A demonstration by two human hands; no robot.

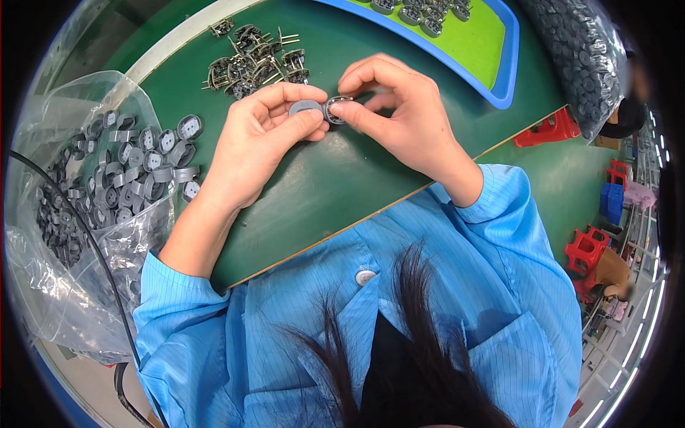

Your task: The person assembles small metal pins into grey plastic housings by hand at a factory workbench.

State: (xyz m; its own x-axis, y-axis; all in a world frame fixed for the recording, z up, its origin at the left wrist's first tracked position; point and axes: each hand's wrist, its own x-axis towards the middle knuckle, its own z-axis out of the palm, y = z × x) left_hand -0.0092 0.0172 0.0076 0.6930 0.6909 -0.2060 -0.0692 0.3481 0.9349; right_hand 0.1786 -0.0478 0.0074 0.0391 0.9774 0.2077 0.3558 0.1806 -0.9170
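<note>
Over the green table, both of my hands meet. My left hand [255, 135] pinches a grey round plastic cap [305, 106] between thumb and fingers. Right beside it, the thumb and fingers of my right hand [403, 107] are closed on a small dark round part with a grey rim [335, 110]; its inside is partly covered by the thumb. The two pieces sit edge to edge, and I cannot tell whether they touch. A pile of small round circuit assemblies [253, 60] with metal pins lies just beyond my left hand.
At the left, a clear plastic bag [135, 235] spills many grey round caps [168, 141] onto the table. A blue-rimmed tray [508, 64] with a green bottom holds several dark round parts at the far right. Another filled bag [581, 64] and red stools [586, 250] stand farther right.
</note>
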